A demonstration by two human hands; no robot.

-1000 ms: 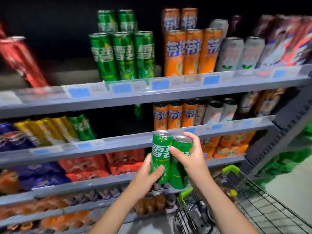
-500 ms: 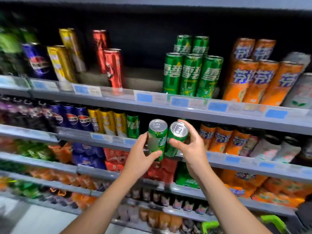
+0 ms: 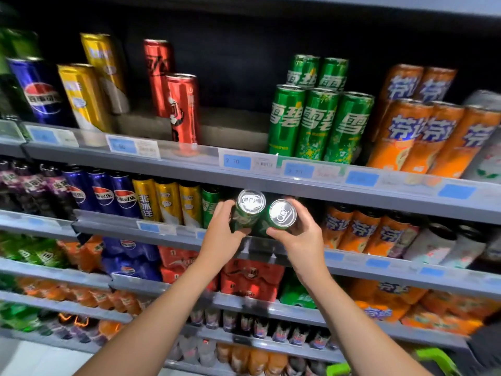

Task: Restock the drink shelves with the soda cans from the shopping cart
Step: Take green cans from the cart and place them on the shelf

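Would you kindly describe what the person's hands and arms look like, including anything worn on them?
The left hand and right hand are both bare, with no gloves, rings, watch or bracelets visible. Both forearms are uncovered down to the bottom edge of the frame; no sleeve shows.

Grey metal shelving (image 3: 244, 183) is filling the whole wall ahead, its back panel (image 3: 238, 63) lying in deep shadow. Blue price labels (image 3: 237, 162) are lining the rails, and pale floor (image 3: 35, 359) is showing bottom left.
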